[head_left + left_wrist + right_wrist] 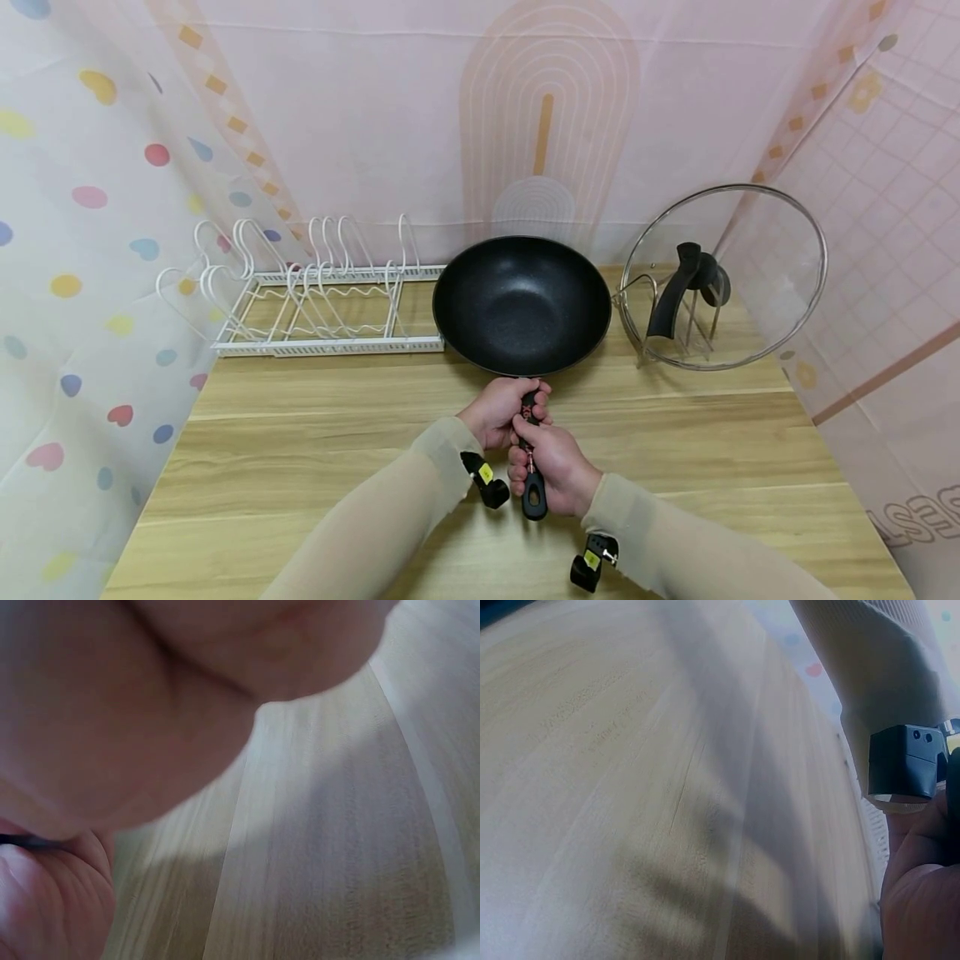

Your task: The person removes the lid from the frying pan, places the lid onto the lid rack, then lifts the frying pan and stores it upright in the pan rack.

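Observation:
A black wok (522,304) is in the middle of the head view, its open side facing up and its handle (534,492) pointing toward the person. My left hand (504,411) grips the handle close to the pan. Just behind it, my right hand (557,467) wraps the same handle nearer its looped end, thumb along the top. In the left wrist view the left palm (120,712) fills the upper left, with part of the other hand below it. The right wrist view catches only a piece of a hand (922,907) at its right edge, beside a sleeve.
A white wire rack (330,346) with upright loops stands left of the wok. On the right, a glass lid (772,250) with a black knob leans upright in a small metal stand (645,287). Printed curtains (360,108) close off the back and sides of the wooden table (300,433).

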Demonstrator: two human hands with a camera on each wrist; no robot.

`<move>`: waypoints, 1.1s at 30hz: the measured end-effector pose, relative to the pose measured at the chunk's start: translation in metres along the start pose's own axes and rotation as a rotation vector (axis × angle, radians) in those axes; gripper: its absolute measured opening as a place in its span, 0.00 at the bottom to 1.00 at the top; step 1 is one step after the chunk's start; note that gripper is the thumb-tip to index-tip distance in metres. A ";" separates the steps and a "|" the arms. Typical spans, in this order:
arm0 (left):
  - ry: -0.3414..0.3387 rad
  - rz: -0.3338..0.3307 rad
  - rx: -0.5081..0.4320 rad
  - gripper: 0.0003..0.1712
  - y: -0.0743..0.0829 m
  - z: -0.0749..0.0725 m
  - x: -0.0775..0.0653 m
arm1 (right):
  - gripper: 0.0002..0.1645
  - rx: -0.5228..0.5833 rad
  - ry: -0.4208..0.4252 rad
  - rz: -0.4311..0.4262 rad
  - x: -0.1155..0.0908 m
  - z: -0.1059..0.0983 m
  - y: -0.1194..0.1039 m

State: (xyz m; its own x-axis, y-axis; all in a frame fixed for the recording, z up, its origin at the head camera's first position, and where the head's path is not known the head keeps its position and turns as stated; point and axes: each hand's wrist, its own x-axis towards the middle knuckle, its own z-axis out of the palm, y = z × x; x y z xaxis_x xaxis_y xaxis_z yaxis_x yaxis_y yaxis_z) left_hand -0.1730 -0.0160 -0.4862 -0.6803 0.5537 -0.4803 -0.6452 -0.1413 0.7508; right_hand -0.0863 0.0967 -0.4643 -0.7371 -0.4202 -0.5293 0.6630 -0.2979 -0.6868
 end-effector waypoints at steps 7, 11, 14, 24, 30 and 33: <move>-0.009 -0.001 -0.002 0.12 0.000 0.000 0.000 | 0.22 0.006 -0.008 0.005 0.000 0.000 0.000; -0.006 0.001 -0.008 0.11 -0.001 -0.001 0.001 | 0.22 0.006 0.004 0.001 0.000 0.001 0.001; -0.007 0.005 -0.017 0.11 -0.003 -0.001 0.002 | 0.22 0.005 0.025 -0.001 0.000 0.003 0.002; -0.007 0.020 0.013 0.11 -0.004 0.000 0.002 | 0.20 -0.027 0.080 -0.021 0.001 0.005 0.004; 0.001 0.023 0.022 0.12 -0.004 0.001 0.001 | 0.20 -0.039 0.098 -0.025 0.000 0.006 0.004; 0.003 0.024 0.026 0.12 -0.004 0.001 0.001 | 0.21 -0.036 0.102 -0.026 0.000 0.006 0.004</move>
State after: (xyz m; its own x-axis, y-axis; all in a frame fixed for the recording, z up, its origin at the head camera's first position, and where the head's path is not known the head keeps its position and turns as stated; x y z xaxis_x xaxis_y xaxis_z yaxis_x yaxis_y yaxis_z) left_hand -0.1704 -0.0142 -0.4896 -0.6967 0.5476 -0.4633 -0.6194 -0.1334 0.7737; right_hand -0.0825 0.0902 -0.4635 -0.7646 -0.3232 -0.5576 0.6397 -0.2759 -0.7174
